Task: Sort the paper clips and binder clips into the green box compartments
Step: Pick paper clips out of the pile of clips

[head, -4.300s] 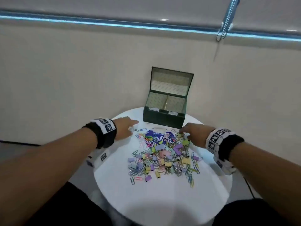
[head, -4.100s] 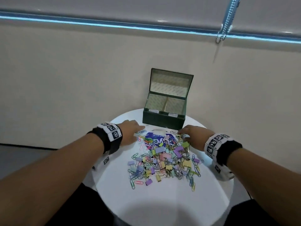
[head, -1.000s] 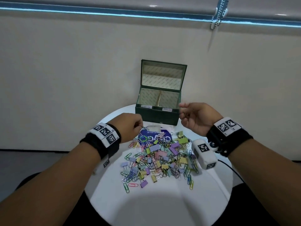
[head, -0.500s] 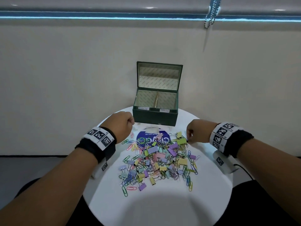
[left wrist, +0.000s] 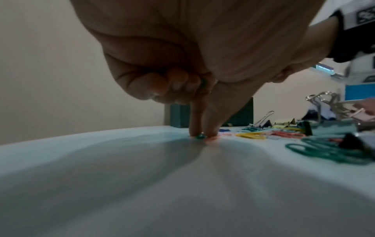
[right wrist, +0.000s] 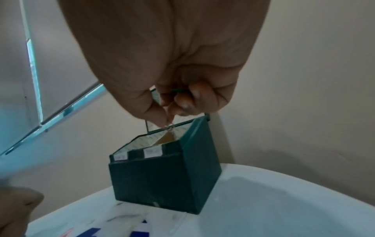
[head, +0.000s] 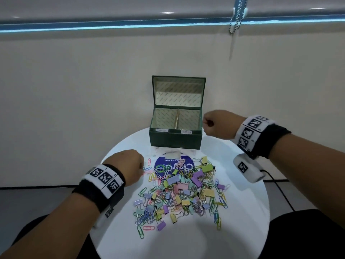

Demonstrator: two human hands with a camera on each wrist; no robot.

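Observation:
The green box (head: 175,141) stands open at the back of the round white table (head: 186,240), with a divider between its two labelled compartments. A heap of coloured paper clips and binder clips (head: 183,189) lies in front of it. My left hand (head: 142,170) is at the heap's left edge; in the left wrist view its index finger and thumb (left wrist: 201,133) pinch a green paper clip (left wrist: 200,136) against the table. My right hand (head: 205,124) hovers by the box's right wall. Its fingertips (right wrist: 168,118) pinch a thin silvery paper clip (right wrist: 169,127) above the box (right wrist: 162,176).
A blue round sticker (head: 173,165) lies partly under the heap. The wall stands close behind the box. A black cable (head: 280,189) runs off the table's right side. A bead chain (head: 235,19) hangs at the top right.
My right hand has lifted from the heap's right edge up to the right side of the box. My left hand has come down to the table at the heap's left edge.

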